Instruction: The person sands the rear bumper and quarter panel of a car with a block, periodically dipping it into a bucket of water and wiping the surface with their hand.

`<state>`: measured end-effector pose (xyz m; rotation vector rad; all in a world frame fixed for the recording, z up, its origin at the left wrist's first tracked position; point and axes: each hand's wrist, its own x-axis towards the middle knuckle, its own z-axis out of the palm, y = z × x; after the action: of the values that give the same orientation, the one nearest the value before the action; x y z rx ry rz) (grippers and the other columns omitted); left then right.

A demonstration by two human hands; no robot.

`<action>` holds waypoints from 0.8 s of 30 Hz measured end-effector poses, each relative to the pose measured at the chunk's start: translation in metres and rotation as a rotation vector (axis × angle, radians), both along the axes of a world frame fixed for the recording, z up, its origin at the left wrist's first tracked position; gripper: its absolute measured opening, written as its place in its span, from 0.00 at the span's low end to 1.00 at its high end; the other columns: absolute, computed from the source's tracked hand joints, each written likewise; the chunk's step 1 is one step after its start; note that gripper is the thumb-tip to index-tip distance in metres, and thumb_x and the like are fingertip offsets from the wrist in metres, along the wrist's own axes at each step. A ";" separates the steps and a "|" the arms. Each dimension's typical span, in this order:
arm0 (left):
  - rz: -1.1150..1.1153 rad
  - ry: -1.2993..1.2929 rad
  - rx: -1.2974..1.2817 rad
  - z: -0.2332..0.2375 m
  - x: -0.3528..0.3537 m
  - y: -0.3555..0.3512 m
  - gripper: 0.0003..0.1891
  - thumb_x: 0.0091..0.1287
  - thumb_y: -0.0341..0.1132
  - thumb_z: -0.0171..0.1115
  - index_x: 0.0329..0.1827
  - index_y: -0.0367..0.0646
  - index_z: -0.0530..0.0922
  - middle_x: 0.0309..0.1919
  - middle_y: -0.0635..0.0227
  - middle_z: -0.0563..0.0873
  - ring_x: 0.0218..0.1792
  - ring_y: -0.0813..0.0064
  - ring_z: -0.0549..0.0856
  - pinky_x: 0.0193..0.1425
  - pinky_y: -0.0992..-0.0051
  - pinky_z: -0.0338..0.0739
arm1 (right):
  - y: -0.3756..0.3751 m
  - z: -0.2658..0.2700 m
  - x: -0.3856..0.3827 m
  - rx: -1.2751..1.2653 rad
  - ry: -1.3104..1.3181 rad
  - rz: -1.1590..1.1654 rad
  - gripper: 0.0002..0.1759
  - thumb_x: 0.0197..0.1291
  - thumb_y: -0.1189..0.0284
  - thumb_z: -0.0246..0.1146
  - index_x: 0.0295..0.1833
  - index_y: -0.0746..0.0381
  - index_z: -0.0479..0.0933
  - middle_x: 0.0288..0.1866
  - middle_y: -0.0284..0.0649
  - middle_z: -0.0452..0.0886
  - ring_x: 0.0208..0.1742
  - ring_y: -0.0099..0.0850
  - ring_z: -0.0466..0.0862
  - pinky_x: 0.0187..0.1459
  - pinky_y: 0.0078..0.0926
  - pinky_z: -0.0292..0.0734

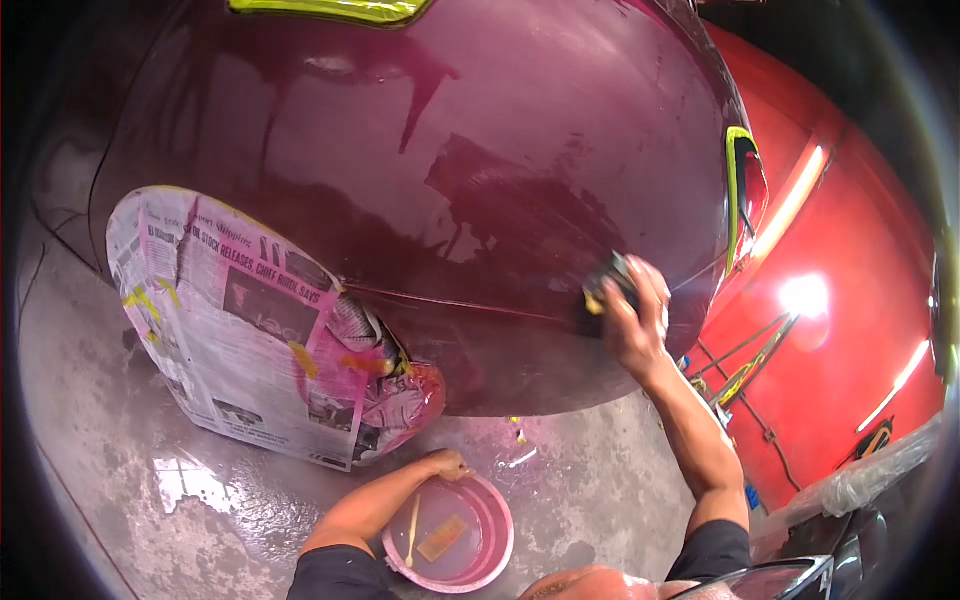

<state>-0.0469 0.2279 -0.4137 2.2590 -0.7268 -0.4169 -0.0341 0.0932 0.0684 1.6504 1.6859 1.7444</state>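
My right hand (pixel 640 310) is closed around a dark sanding pad (pixel 612 285) with a yellowish part showing at its lower edge. The pad is against the wet, glossy maroon car panel (pixel 400 230), near its lower right and close to a crease line. Down below, my left hand (pixel 450 465) grips the rim of a pink basin (pixel 503 525); its fingers are partly hidden. Water lies in the basin, along with a tan rectangular block (pixel 442 538) and a pale stick-like handle (pixel 412 530).
Newspaper (pixel 250 340) masks the wheel area at left, and yellow-green tape (pixel 330 8) edges openings on the panel. A red car panel (pixel 800 390) with a bright work lamp (pixel 803 296) stands at right. The concrete floor (pixel 570 480) is wet in places.
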 end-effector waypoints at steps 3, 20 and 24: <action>-0.048 0.030 0.018 -0.011 0.012 -0.003 0.29 0.70 0.64 0.55 0.42 0.47 0.90 0.42 0.51 0.90 0.44 0.49 0.89 0.50 0.55 0.81 | 0.141 0.029 -0.050 0.002 0.051 0.037 0.23 0.52 0.81 0.66 0.57 0.60 0.83 0.68 0.54 0.77 0.65 0.50 0.79 0.66 0.51 0.74; -0.005 -0.084 0.052 -0.019 0.004 -0.015 0.34 0.69 0.67 0.54 0.45 0.41 0.90 0.43 0.46 0.90 0.48 0.43 0.88 0.56 0.50 0.80 | 0.151 0.051 -0.059 0.050 0.030 0.016 0.21 0.53 0.81 0.67 0.55 0.61 0.84 0.64 0.52 0.80 0.64 0.51 0.81 0.66 0.48 0.75; 0.027 -0.186 0.051 -0.010 -0.004 -0.009 0.33 0.70 0.66 0.56 0.46 0.41 0.89 0.44 0.47 0.90 0.47 0.44 0.88 0.55 0.51 0.80 | 0.040 0.018 -0.004 0.050 0.010 -0.057 0.21 0.54 0.85 0.66 0.55 0.63 0.85 0.63 0.57 0.79 0.61 0.53 0.83 0.65 0.49 0.78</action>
<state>-0.0513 0.2190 -0.4233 2.3754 -0.7864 -0.2158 -0.0380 0.1332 0.0869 1.7132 1.5954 1.7681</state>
